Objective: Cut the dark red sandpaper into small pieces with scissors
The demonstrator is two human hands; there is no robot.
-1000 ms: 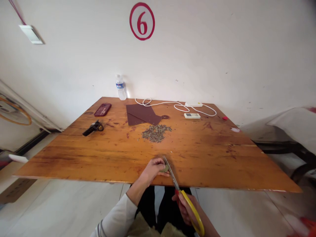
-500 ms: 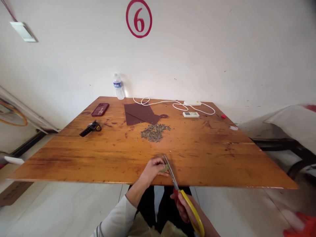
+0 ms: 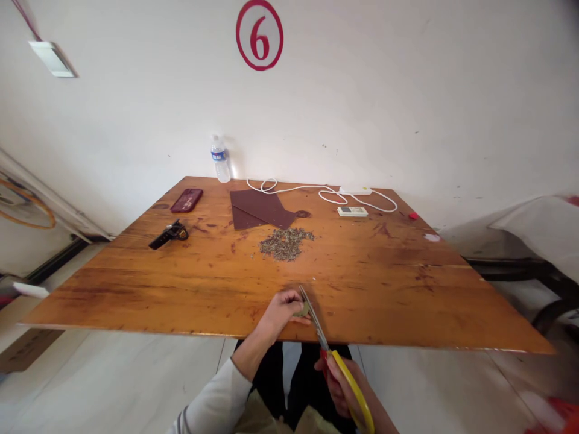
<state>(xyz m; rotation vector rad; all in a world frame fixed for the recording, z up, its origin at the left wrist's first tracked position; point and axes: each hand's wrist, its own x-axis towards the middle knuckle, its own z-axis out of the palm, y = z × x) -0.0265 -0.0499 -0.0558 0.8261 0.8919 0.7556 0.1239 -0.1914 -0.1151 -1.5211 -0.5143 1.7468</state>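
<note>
My left hand [image 3: 284,308] is closed at the front edge of the table, pinching a small flat greenish piece [image 3: 302,310] between thumb and fingers. What exactly the piece is, I cannot make out. In my right hand [image 3: 337,386], just past the table's edge, is a large pair of scissors [image 3: 350,386] with red and yellow handles. Its long metal blades point away from me and lie against the right side of the greenish piece, the tips close together. Beyond my hands, a loose pile of small dry grey-brown bits [image 3: 286,244] is spread on the wood.
On the wooden table [image 3: 384,289] lie dark red sheets [image 3: 257,208], a phone [image 3: 187,200], a black strap-like object [image 3: 168,235] and a white remote [image 3: 352,211]. A water bottle [image 3: 220,160] and a white power strip [image 3: 355,190] with its cord are along the wall.
The scissor blades have drawn closer together at the greenish piece. Both hands keep nearly the same place, and the whole view has shifted slightly.
</note>
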